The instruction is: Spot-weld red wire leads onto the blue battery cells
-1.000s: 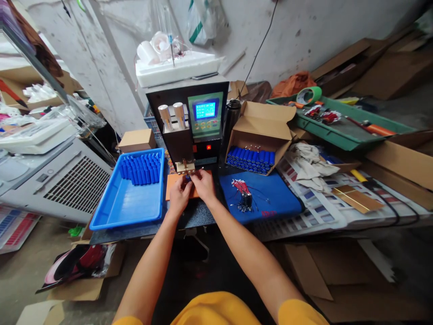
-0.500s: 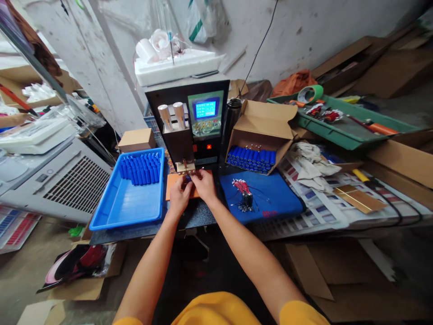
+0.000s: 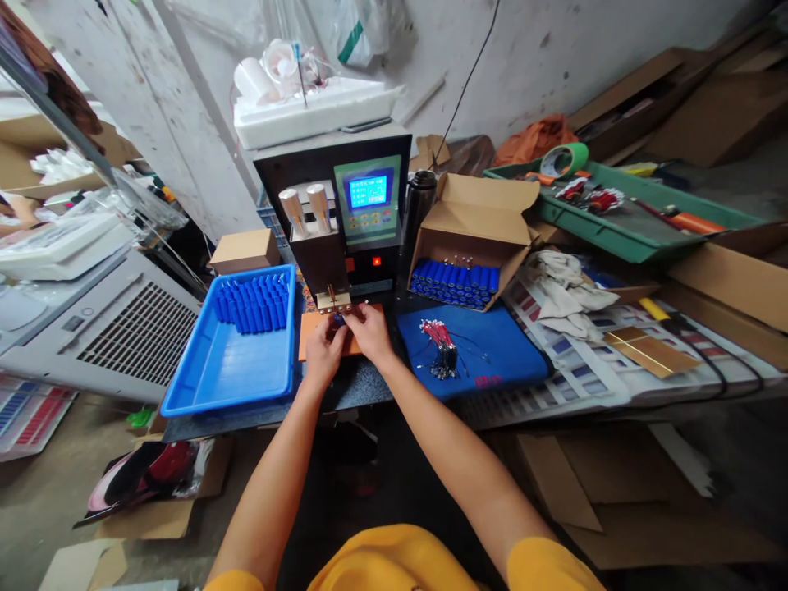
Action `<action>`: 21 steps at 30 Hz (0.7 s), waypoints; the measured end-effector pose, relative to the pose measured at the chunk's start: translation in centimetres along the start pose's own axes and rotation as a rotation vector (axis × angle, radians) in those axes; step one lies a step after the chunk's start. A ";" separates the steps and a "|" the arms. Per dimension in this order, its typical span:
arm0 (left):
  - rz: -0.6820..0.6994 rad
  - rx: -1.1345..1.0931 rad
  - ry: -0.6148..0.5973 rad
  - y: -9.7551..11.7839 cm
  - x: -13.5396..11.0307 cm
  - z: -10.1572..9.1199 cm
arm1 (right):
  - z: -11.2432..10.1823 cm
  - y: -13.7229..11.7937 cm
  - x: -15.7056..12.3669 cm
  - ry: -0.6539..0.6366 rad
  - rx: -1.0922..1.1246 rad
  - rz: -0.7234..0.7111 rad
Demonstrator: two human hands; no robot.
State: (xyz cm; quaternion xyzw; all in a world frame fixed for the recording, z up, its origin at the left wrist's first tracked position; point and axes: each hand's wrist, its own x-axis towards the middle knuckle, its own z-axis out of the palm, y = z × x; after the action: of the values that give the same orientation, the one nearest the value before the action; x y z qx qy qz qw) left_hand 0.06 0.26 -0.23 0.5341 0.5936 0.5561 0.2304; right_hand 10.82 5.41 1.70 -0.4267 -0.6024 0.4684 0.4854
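Both hands meet under the electrode tips of a spot welder (image 3: 363,209), which has a lit blue screen. Between my fingers a small part of a blue cylindrical battery cell (image 3: 339,319) shows; the rest of it is hidden. My left hand (image 3: 323,349) is closed on the cell from the left. From the right, my right hand (image 3: 371,335) pinches at the cell's top, by the brass electrode holder (image 3: 333,303). A thin wire end seems to stick up by these fingers, too small to make out. Beneath the hands lies an orange block (image 3: 311,332).
Left stands a blue tray (image 3: 246,382) with upright blue cells. To the right, an open cardboard box (image 3: 483,197) holds more cells. Red and black wire leads (image 3: 442,349) lie on a blue pad (image 3: 510,353). A green tray (image 3: 640,238) with tape and tools sits farther right.
The whole view has shifted slightly. Both hands stay at the electrodes with the battery cell, their fingers posed nearly the same.
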 end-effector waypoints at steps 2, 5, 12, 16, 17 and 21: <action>0.009 0.001 -0.002 0.1 0.0 0.0 | -0.2 0.2 -0.1 -0.025 0.042 0.007; 0.010 -0.008 -0.002 0.2 0.0 -0.1 | -0.5 0.3 -0.3 -0.059 0.126 0.010; 0.023 -0.042 -0.017 0.1 0.0 -0.1 | -1.0 -0.1 -1.0 -0.094 0.138 -0.016; 0.025 -0.034 -0.010 0.3 0.0 -0.1 | -1.6 -0.4 -1.7 -0.092 0.015 -0.017; 0.026 -0.028 -0.008 0.3 0.0 -0.1 | -1.7 -0.5 -1.8 -0.096 -0.013 -0.013; 0.020 -0.015 -0.002 0.3 0.0 -0.1 | -2.0 -0.4 -2.0 -0.128 0.002 0.024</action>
State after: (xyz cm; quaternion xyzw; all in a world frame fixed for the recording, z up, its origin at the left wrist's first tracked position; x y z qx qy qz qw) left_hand 0.11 0.14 0.02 0.5389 0.5839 0.5621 0.2296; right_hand 13.14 3.70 1.94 -0.4025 -0.6265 0.5011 0.4409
